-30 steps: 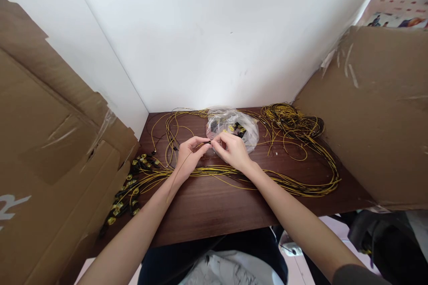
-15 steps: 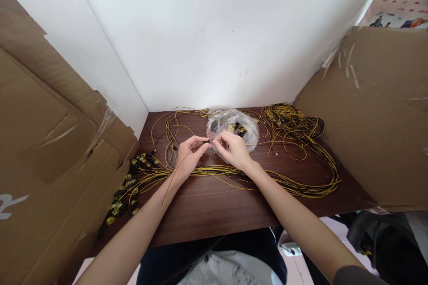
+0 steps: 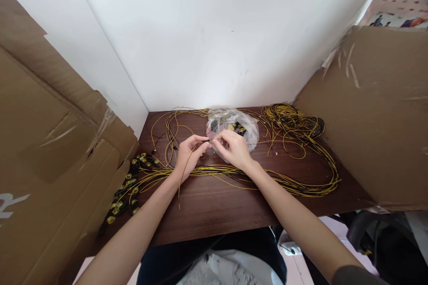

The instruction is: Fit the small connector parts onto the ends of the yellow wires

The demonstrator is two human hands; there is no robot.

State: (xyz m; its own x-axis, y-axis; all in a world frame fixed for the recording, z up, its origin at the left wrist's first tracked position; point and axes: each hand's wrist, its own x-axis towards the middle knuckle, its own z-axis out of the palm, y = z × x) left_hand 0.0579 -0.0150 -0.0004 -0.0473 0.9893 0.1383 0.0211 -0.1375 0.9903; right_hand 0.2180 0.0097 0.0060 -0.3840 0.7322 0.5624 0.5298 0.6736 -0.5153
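Note:
My left hand (image 3: pixel 190 155) is closed in a pinch on a yellow-and-black wire (image 3: pixel 181 182), whose loose end hangs down over the left wrist. Meeting it fingertip to fingertip, my right hand (image 3: pixel 233 147) pinches a thin wire (image 3: pixel 264 143) that runs off to the right. A small dark piece shows between the fingertips, too small to name. Just behind the hands lies a clear plastic bag (image 3: pixel 251 127) with black and yellow connectors (image 3: pixel 239 128) in it. Beneath both forearms a long bundle of yellow and black wires (image 3: pixel 214 170) stretches across the brown table (image 3: pixel 220 213).
Several black connectors with yellow parts (image 3: pixel 129 185) end the bundle at the left. A tangled wire pile (image 3: pixel 284 118) sits at the back right. Cardboard sheets (image 3: pixel 60 133) stand on the left, another cardboard panel (image 3: pixel 374 120) on the right, and a white wall (image 3: pixel 217 40) behind.
The hanging wire end has swung to the right, from across the left forearm to beside it. Both hands stay at nearly the same spot, still pinching.

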